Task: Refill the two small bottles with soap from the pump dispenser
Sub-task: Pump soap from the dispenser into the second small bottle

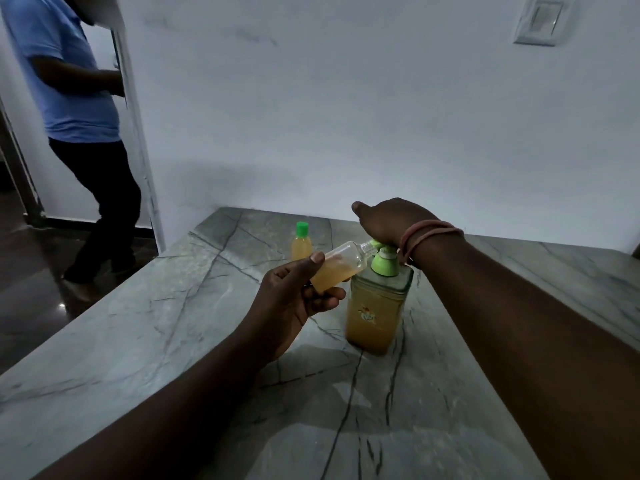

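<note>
Marble counter: tilted small bottle half-full amber soap

no readable txt; dispenser sticker too blurry.

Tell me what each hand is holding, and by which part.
Left hand holds the uncapped small bottle by its lower body. Right hand holds nothing; it presses the pump.

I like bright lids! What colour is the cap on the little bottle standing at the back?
Green cap, seen in the head view.
</note>
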Tool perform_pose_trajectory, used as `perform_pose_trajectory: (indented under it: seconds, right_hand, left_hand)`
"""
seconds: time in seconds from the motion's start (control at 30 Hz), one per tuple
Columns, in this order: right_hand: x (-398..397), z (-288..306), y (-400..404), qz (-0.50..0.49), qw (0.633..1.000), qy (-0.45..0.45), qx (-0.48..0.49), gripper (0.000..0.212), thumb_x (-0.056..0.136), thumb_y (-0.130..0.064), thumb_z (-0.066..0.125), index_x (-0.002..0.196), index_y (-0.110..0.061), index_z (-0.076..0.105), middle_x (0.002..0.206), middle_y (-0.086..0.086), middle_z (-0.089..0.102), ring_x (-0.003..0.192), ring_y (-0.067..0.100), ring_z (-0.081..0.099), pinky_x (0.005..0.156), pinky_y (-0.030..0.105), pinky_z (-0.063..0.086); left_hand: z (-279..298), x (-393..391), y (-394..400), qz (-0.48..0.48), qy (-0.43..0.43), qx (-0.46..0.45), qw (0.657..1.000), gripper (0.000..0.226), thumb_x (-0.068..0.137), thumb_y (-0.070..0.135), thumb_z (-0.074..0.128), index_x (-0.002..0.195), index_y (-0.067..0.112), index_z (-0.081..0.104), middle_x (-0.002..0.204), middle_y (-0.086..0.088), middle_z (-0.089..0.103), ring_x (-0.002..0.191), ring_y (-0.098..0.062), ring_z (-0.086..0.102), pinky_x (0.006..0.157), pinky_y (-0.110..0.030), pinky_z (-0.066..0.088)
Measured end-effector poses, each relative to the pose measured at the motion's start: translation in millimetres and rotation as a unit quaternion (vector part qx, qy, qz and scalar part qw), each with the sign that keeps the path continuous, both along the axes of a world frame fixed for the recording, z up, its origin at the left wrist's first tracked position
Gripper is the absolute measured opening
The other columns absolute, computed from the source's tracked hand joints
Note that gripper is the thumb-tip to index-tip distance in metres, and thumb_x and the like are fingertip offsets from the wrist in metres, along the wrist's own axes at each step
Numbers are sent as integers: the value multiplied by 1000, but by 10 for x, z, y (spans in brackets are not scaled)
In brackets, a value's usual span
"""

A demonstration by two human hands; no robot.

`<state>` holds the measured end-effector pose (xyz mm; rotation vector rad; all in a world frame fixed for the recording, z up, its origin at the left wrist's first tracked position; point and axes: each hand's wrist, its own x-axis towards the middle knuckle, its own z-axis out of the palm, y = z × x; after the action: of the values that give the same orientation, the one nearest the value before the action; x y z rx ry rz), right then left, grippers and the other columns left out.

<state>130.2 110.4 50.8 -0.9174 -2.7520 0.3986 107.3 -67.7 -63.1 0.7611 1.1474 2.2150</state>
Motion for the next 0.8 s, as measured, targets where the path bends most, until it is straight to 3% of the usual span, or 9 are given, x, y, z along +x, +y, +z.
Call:
perform_pose_trajectory:
  seconds: [0.23, 0.43, 0.67, 0.8]
  right_hand:
    - [31, -23, -43, 3, 1000, -15, -23, 61, 100, -50, 21, 139, -9, 46, 146, 15, 42, 130, 30, 42, 103, 36, 32]
    - [25, 49, -32, 5, 999, -7, 32, 64, 94, -59, 29, 131, -14, 55, 137, 12, 53, 120, 31, 53, 100, 39, 40]
    - [34, -57, -28, 11, 1000, 0, -25, 61, 99, -50, 22, 132, -9, 52, 139, 16, 49, 123, 30, 47, 93, 35, 35]
    - [66, 43, -73, 19, 999, -25, -27, 62, 100, -51, 23, 140, -9, 45, 143, 15, 46, 127, 30, 47, 103, 35, 35]
  left_hand:
    - [-4, 9, 22, 5, 1, -4, 1000, 28, 92, 31, 63, 106, 10, 74, 105, -27, 69, 77, -25, 71, 65, -27, 59]
    - [8, -6, 17, 1, -3, -5, 1000, 36, 94, 31, 62, 116, 4, 66, 108, -26, 70, 77, -23, 71, 64, -26, 58]
    - [-8, 2, 39, 6, 1, -8, 1000, 33, 91, 29, 59, 111, 5, 68, 98, -22, 71, 75, -23, 71, 63, -26, 58]
    - [5, 14, 23, 10, -2, -12, 1000, 32, 90, 30, 59, 111, 8, 69, 99, -21, 72, 76, -24, 71, 64, -27, 59]
